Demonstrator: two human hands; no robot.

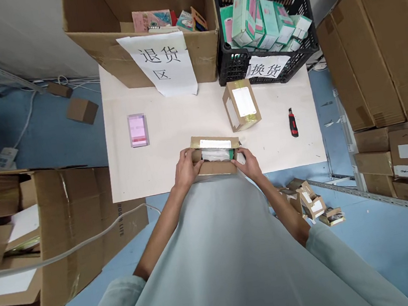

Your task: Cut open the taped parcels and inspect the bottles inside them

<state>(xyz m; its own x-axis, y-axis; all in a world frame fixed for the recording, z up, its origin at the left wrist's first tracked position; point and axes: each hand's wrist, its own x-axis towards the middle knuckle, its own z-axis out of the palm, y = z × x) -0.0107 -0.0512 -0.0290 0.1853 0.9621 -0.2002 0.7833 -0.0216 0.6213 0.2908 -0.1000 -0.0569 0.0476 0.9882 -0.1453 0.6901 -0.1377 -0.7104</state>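
Note:
At the front edge of the table, a small cardboard box (217, 168) lies with its flaps open. Inside it shows a white-wrapped package (216, 155) with a green part at its right end. My left hand (185, 169) grips the box's left end, thumb over the inner edge. On the right end my right hand (249, 164) has its fingers and thumb closed around the cardboard. A taped cardboard box (241, 105) with a white label stands behind, to the right. Further right lies a red and black utility knife (293, 123), touched by neither hand.
A large carton (106, 50) with a paper sign and a black crate (231, 63) of green-and-white boxes line the table's back. A pink blurred item (137, 130) lies left on the table (179, 111). Cartons (69, 217) stand on the left; stacked cartons (376, 58) on the right.

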